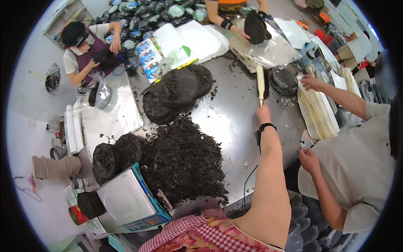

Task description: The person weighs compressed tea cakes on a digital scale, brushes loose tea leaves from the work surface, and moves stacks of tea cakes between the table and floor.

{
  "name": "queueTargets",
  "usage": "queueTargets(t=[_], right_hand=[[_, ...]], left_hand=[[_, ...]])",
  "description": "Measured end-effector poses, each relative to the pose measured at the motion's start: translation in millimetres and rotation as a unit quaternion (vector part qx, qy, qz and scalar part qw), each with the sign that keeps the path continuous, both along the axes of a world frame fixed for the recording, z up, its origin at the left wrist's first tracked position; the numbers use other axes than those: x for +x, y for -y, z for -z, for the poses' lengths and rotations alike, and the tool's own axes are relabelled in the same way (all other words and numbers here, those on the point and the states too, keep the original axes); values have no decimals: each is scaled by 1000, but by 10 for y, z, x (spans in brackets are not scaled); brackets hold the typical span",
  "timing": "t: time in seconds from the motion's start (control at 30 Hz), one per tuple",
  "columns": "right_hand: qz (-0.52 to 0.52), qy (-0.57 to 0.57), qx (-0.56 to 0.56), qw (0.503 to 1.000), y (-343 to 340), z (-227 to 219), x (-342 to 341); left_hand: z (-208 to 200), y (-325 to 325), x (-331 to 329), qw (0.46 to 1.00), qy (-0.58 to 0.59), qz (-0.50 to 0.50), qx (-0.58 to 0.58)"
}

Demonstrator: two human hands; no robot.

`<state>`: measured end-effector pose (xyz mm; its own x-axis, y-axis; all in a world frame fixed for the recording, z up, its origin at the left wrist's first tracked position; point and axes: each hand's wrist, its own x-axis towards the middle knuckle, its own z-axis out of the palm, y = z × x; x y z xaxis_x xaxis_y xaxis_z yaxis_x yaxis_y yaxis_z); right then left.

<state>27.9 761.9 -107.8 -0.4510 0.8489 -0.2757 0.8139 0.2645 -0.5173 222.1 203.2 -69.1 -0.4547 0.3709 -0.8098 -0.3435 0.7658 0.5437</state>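
So, right of centre, the right hand wraps a long pale-wood brush by its end, probably keeping bristles clear. Left hand's unseen.

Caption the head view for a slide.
A right hand grips a pale tool over a metal table bearing dark, crumbly material and dark round cakes.

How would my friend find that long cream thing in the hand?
Start at the big shiny silver metal table. Towards its right, find the right hand with the black wristband, its arm rising from the picture's bottom. The long, slim, cream-coloured tool it grips is pale and narrow, unlike the round, dark disc to its right.
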Motion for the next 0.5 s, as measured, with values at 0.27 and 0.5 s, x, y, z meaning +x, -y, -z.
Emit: queueTargets(t=[0.27, 0.5], right_hand=[[-106, 23, 28, 994, 356, -433, 557], [-32, -77, 34, 996, 109, 37, -408]], left_hand=[[102, -486, -224, 998, 28, 28, 42], [40, 18, -454, 1000, 24, -2, -18]])
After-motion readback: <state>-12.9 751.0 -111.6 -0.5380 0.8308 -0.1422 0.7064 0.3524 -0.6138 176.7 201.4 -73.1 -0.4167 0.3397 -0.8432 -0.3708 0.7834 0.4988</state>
